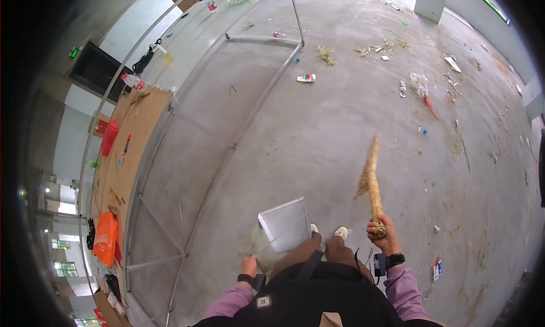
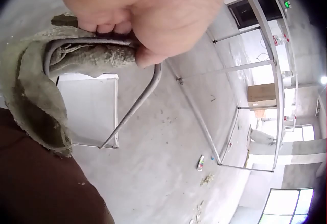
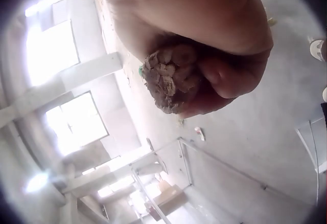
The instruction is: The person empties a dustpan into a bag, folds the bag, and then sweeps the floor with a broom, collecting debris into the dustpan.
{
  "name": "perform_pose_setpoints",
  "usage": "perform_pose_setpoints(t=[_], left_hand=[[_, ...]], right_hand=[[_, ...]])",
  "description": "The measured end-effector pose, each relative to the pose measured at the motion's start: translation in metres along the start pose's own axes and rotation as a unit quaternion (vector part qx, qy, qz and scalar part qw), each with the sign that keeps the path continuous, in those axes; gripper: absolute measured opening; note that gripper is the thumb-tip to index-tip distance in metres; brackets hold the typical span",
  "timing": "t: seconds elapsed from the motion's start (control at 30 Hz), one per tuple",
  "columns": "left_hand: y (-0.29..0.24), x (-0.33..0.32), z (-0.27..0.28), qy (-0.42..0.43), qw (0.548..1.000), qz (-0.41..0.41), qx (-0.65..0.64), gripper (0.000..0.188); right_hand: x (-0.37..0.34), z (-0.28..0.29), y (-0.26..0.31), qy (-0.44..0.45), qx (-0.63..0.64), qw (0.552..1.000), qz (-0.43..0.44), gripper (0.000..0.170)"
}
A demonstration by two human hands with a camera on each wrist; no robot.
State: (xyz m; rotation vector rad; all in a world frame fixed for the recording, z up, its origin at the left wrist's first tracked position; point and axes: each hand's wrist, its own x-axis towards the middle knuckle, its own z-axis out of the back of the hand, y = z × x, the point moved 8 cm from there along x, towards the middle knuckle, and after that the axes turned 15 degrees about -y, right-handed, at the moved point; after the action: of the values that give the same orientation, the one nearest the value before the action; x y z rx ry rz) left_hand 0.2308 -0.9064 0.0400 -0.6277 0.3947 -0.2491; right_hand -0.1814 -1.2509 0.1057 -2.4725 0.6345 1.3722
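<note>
Toward four o'clock in the head view, the broom [image 1: 373,182] points away from the right hand [image 1: 388,236], whose fingers are curled round its butt end. Near six o'clock lies the dustpan [image 1: 286,225]; the left hand [image 1: 250,265] grips its bent handle [image 2: 138,104]. Two shoes [image 1: 340,232] stand at five. Farther out, an orange bag [image 1: 106,239] sits at eight, a bottle [image 1: 133,81] at ten, and a plastic bag [image 1: 419,84] on the floor [image 1: 335,117] at two.

The left hand [image 2: 148,14] curls round the rag-wrapped bar of 1 bent metal handle [image 2: 149,87], with 1 white pan [image 2: 89,109] below and 1 small carton [image 2: 201,162] on the grey floor [image 2: 153,178] near a metal frame [image 2: 277,73].
</note>
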Motion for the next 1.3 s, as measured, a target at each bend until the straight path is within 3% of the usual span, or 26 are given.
perform_pose_setpoints(t=[0.03,0.1,0.13,0.2,0.27,0.3,0.37,0.43,0.53,0.6,0.73,0.9,0.97,1.03,1.1,1.13,1.17,1.23,1.3], left_hand=[[-0.005,-0.001,0.001,0.002,1.000,-0.013,0.004,0.025],[-0.006,-0.008,0.005,-0.027,0.987,0.151,-0.047,0.022],[-0.001,-0.003,0.002,-0.004,0.997,0.083,0.005,0.024],[-0.003,-0.003,0.003,-0.002,0.999,0.043,-0.019,0.028],[-0.027,-0.015,0.017,-0.007,0.975,0.218,-0.051,0.029],[-0.008,-0.008,0.012,0.004,0.975,0.214,-0.056,0.022],[0.059,0.020,-0.002,0.038,0.996,0.079,-0.019,0.014],[0.089,0.032,-0.007,0.053,0.998,-0.008,0.016,0.022],[0.056,0.024,0.012,0.081,0.984,-0.087,0.132,0.023],[0.002,0.017,0.021,0.095,0.947,-0.204,0.230,0.023],[-0.013,0.030,0.028,0.079,0.936,-0.247,0.237,0.018],[-0.028,0.041,0.022,0.108,0.932,-0.236,0.254,0.018],[0.033,0.069,0.003,0.110,0.980,-0.092,0.136,0.015],[0.034,0.079,-0.007,0.121,0.982,-0.077,0.123,0.014],[-0.022,0.072,-0.008,0.141,0.947,-0.191,0.217,0.013],[-0.011,0.081,-0.010,0.127,0.977,-0.118,0.128,0.007],[0.021,0.093,-0.020,0.112,0.992,-0.043,0.036,0.014],[0.036,0.100,-0.023,0.085,0.991,0.094,-0.033,0.024],[0.026,0.093,-0.018,0.059,0.974,0.218,0.007,0.022]], right_hand=[[0.004,-0.014,-0.006,0.017,0.002,1.000,-0.022,0.022],[0.015,-0.045,-0.020,0.043,0.009,0.996,-0.076,0.020],[0.028,-0.059,-0.029,0.052,0.014,0.993,-0.109,0.019],[0.051,-0.096,-0.047,0.074,0.027,0.983,-0.169,0.017],[0.079,-0.133,-0.067,0.072,0.028,0.976,-0.204,0.015],[0.099,-0.146,-0.079,0.056,0.020,0.975,-0.213,0.014],[0.142,-0.176,-0.103,0.091,-0.005,0.974,-0.208,0.013],[0.152,-0.216,-0.123,0.109,-0.050,0.971,-0.205,0.014],[0.161,-0.267,-0.139,0.111,-0.080,0.974,-0.179,0.015],[0.191,-0.286,-0.137,0.120,-0.083,0.974,-0.171,0.016],[0.244,-0.277,-0.097,0.102,0.028,0.977,-0.185,0.017],[0.212,-0.192,-0.011,0.121,0.213,0.948,-0.204,0.025],[0.180,-0.157,0.021,0.079,0.238,0.958,-0.141,0.029],[0.149,-0.126,0.051,0.067,0.271,0.958,-0.072,0.036],[0.119,-0.092,0.079,0.053,0.306,0.951,-0.009,0.042],[0.105,-0.077,0.092,0.061,0.314,0.947,0.013,0.044],[0.093,-0.065,0.105,0.069,0.323,0.943,0.034,0.045],[0.071,-0.052,0.125,0.036,0.325,0.942,0.071,0.041],[0.057,-0.053,0.141,0.014,0.307,0.946,0.099,0.036]])
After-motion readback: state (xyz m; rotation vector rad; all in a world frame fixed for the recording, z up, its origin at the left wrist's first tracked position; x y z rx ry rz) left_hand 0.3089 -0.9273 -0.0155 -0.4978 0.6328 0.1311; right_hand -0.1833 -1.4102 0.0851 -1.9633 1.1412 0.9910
